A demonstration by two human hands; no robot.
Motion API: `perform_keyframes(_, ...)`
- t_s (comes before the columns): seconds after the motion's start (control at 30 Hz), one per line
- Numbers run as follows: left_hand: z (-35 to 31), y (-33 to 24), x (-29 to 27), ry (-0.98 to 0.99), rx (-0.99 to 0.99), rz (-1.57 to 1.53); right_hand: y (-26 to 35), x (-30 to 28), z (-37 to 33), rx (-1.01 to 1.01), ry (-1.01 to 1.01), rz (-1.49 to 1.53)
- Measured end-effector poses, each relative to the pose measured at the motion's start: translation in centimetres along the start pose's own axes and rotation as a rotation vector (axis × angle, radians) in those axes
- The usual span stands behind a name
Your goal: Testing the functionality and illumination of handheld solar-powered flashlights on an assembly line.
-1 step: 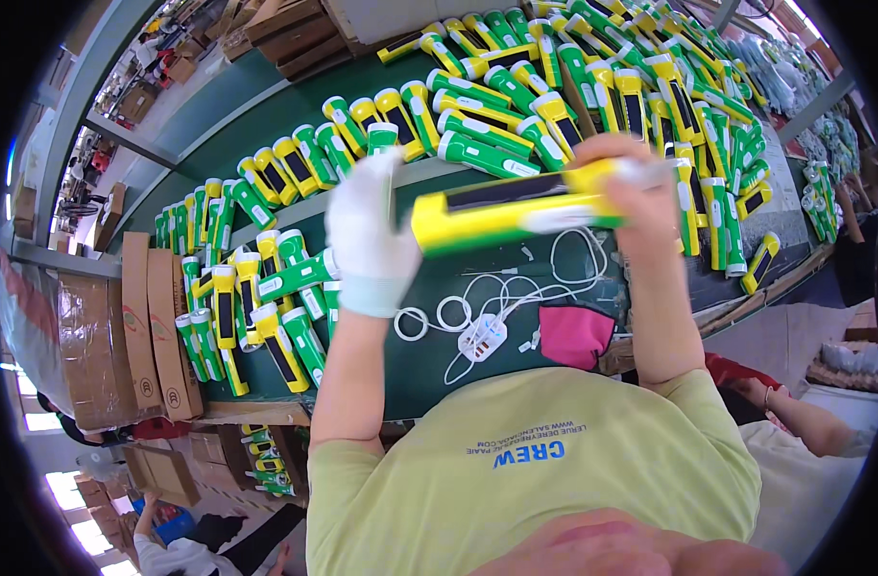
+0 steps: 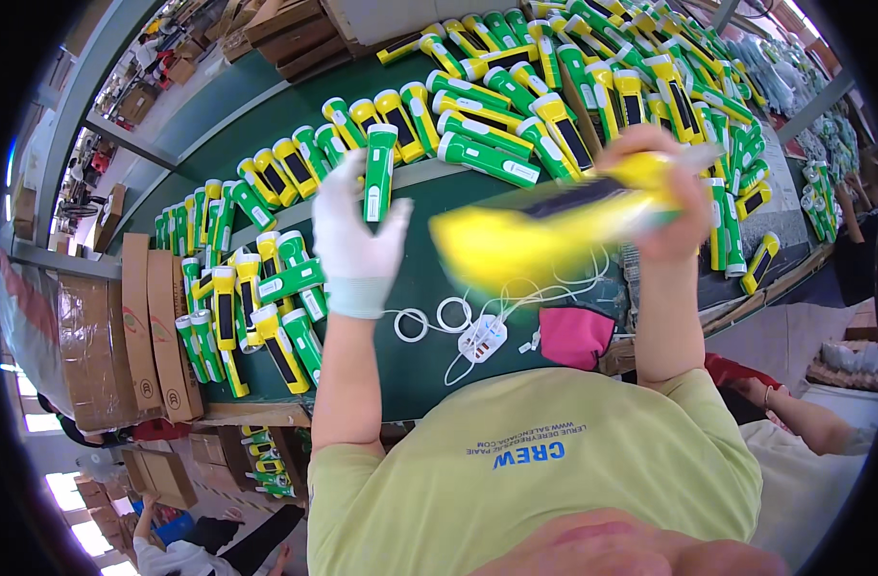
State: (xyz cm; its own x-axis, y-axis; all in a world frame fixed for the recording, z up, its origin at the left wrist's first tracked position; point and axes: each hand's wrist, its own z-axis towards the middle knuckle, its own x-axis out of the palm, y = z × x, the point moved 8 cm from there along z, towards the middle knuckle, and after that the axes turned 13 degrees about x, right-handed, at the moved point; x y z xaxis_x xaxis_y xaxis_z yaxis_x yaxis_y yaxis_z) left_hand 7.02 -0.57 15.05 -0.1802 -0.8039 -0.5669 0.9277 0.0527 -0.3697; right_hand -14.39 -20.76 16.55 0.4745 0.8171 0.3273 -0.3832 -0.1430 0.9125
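Right hand (image 2: 686, 209) is grasping yellow torch (image 2: 544, 226); left hand (image 2: 352, 248), fingers spread, is hovering by green torch (image 2: 379, 173); other torches (image 2: 224, 307) are lying left and right, finished share unclear

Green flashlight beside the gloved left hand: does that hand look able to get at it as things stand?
Most likely yes: the left hand looks open, fingers and thumb either side of the green flashlight, its long face uncovered. The right hand holds a blurred yellow flashlight off to the right.
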Motion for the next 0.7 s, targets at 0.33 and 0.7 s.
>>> perform_keyframes(0.33,-2.8,1.7,0.4,-0.047,-0.331,-0.521,-5.3,0.8,0.3,0.344,-0.206,-0.326)
perform_keyframes(0.7,-6.3,-1.8,13.6,0.264,-0.857,-1.151,-5.7,1.0,-1.4,0.311,-0.151,-0.576)
